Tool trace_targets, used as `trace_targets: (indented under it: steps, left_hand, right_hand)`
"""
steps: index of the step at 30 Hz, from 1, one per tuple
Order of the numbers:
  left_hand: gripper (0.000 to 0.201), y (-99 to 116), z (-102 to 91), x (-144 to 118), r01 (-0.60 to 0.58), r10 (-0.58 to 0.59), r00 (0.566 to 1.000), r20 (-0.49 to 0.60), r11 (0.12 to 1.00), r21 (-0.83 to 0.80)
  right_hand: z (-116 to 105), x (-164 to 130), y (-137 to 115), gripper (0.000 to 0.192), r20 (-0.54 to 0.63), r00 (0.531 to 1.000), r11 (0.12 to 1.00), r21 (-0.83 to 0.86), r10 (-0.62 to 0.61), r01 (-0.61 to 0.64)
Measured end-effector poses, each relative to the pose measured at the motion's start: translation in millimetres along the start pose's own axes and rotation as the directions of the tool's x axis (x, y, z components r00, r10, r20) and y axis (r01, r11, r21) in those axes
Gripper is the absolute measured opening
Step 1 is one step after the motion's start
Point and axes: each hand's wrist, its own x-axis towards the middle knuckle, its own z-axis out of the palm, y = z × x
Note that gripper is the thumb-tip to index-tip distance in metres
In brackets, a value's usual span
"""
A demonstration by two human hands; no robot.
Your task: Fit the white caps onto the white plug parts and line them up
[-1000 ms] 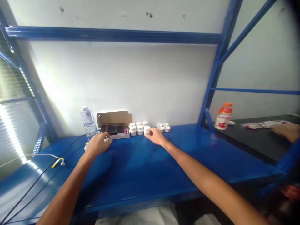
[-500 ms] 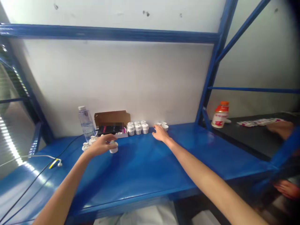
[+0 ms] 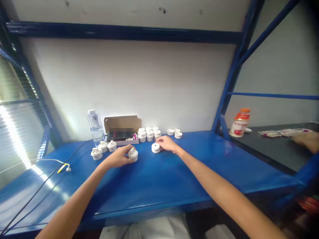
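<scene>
My left hand (image 3: 121, 156) is closed around a round white plastic part (image 3: 133, 155) with a small raised piece on top, just over the blue table. Between the fingers of my right hand (image 3: 167, 143) is a white round cap (image 3: 156, 148) with a dark hole in its middle. Left of my left hand stand several white parts with raised tops (image 3: 96, 153). Behind my hands, stacked white round pieces (image 3: 149, 134) form a tight block. A few loose white caps (image 3: 178, 135) lie at the back right.
An open cardboard box (image 3: 123, 124) and a clear water bottle (image 3: 96, 127) stand against the wall. A black cable (image 3: 62, 164) crosses the left of the blue table (image 3: 154, 186). On a dark table at right are an orange-capped bottle (image 3: 239, 122) and another person's hand (image 3: 307, 141).
My right hand has come left and nearer from the back caps with one cap in its fingers. My left hand has moved right with the white part. The view has shifted slightly.
</scene>
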Motion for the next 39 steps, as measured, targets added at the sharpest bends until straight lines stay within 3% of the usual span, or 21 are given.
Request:
trace_targets:
  steps: [3, 8, 13, 18, 24, 27, 31, 34, 36, 39]
  left_hand:
    - [0.045, 3, 3.0, 1, 0.015, -0.015, 1.000, -0.022, 1.000, 0.025]
    - [0.047, 12, 9.5, 2, 0.125, -0.131, 0.985, -0.111, 0.990, -0.057]
    - [0.044, 25, 8.8, 1, 0.136, -0.170, 0.980, -0.100, 0.950, -0.282]
    - [0.028, 30, 6.0, 1, 0.115, -0.180, 0.981, -0.071, 0.838, -0.534]
    - [0.040, 27, 10.1, 1, 0.157, -0.238, 0.971, 0.008, 0.613, -0.774]
    - [0.040, 33, 9.5, 0, 0.128, -0.203, 0.979, -0.020, 0.688, -0.715]
    - [0.040, 42, 7.4, -3, 0.041, -0.131, 0.987, -0.095, 0.774, -0.632]
    - [0.042, 43, 8.0, -4, -0.012, -0.077, 0.990, -0.121, 0.798, -0.603]
    - [0.045, 41, 9.1, -4, -0.014, -0.067, 0.991, -0.115, 0.808, -0.589]
    - [0.045, 36, 10.6, -4, 0.075, -0.144, 0.987, -0.071, 0.803, -0.591]
  right_hand:
    - [-3, -1, -2, 0.014, -0.028, 0.996, 0.995, -0.049, -0.084, 0.083]
    - [1, -14, -20, 0.034, 0.147, 0.964, 0.966, -0.098, -0.223, 0.238]
    - [24, -28, -46, 0.036, 0.127, 0.942, 0.925, 0.267, -0.310, 0.269]
    - [42, -40, -63, 0.044, 0.076, 0.903, 0.862, 0.340, -0.424, 0.376]
    - [47, -53, -71, 0.037, -0.071, 0.820, 0.788, 0.238, -0.568, 0.567]
    - [49, -55, -74, 0.037, -0.079, 0.850, 0.813, 0.256, -0.521, 0.523]
    - [54, -50, -73, 0.038, -0.052, 0.955, 0.845, 0.455, -0.291, 0.282]
    - [55, -46, -69, 0.041, 0.031, 0.982, 0.811, 0.569, -0.187, 0.136]
    - [54, -46, -69, 0.041, 0.042, 0.979, 0.823, 0.549, -0.197, 0.143]
    - [50, -53, -75, 0.037, -0.030, 0.918, 0.848, 0.372, -0.394, 0.376]
